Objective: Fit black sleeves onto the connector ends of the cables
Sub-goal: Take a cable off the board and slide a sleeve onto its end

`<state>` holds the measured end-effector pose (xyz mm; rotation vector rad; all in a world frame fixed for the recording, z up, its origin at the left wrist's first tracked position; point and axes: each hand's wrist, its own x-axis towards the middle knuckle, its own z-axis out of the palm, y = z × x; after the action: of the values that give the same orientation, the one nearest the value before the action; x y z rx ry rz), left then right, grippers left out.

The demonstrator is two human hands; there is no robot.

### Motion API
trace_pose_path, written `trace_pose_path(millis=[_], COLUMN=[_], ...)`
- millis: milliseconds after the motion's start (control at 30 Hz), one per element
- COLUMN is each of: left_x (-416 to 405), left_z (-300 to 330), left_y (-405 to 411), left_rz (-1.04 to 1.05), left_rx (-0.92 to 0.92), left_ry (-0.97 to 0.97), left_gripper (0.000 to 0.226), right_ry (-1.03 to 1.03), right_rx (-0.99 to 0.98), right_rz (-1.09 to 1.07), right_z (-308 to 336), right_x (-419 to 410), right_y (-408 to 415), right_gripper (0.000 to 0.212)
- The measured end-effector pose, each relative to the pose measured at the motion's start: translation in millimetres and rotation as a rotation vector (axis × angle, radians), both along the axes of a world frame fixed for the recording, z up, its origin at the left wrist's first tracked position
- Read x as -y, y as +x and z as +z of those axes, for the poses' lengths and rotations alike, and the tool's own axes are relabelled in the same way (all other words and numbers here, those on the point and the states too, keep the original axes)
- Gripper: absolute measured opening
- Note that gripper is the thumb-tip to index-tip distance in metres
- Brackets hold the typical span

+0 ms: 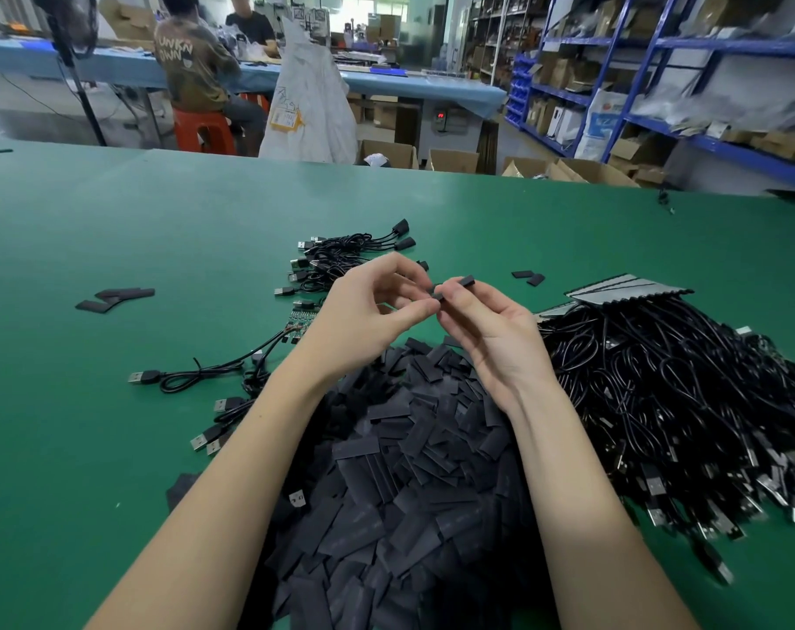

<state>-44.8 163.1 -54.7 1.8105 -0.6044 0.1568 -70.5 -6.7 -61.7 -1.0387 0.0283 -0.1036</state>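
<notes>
My right hand (491, 334) pinches a small black sleeve (460, 282) between thumb and fingers, raised above the green table (113, 229). Fingertips of my left hand (373, 306) pinch the sleeve's near end, the two hands meeting there. Under my forearms lies a big heap of flat black sleeves (409, 470). A dense pile of black cables with USB plugs (682, 402) spreads out to the right. A smaller bundle of cables (336, 256) lies just beyond my hands, two of them with black covered ends.
Loose cables with bare USB plugs and a small circuit board (302, 318) lie left of the heap. Stray sleeves (113, 298) sit far left and two more stray sleeves (528, 277) right of my hands. Two people sit at a far bench; blue shelves stand at the right.
</notes>
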Motion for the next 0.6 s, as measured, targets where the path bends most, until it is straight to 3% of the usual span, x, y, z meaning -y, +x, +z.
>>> trace_pose_path(millis=[100, 200, 300, 467, 600], left_x=[1.1, 0.2, 2.1, 4.3, 3.9], left_z=[0.8, 2.4, 4.6, 6.7, 7.6], left_y=[-1.0, -1.7, -3.6, -6.6, -6.3], left_rz=[-0.001, 0.016, 0.031, 0.047, 0.048], left_rx=[-0.012, -0.014, -0.03, -0.042, -0.03], left_ry=[0.0, 0.036, 0.004, -0.032, -0.035], left_gripper=[0.019, 0.012, 0.007, 0.006, 0.006], right_ry=[0.055, 0.099, 0.087, 0.1, 0.099], right_rx=[-0.008, -0.027, -0.038, -0.03, -0.02], right_rz=[-0.043, -0.052, -0.046, -0.041, -0.042], right_z=[0.3, 2.4, 2.9, 3.3, 2.1], right_x=[1.7, 3.8, 3.8, 0.2, -0.1], right_y=[0.6, -1.5, -2.3, -2.4, -1.0], right_gripper=[0.022, 0.004, 0.018, 0.004, 0.006])
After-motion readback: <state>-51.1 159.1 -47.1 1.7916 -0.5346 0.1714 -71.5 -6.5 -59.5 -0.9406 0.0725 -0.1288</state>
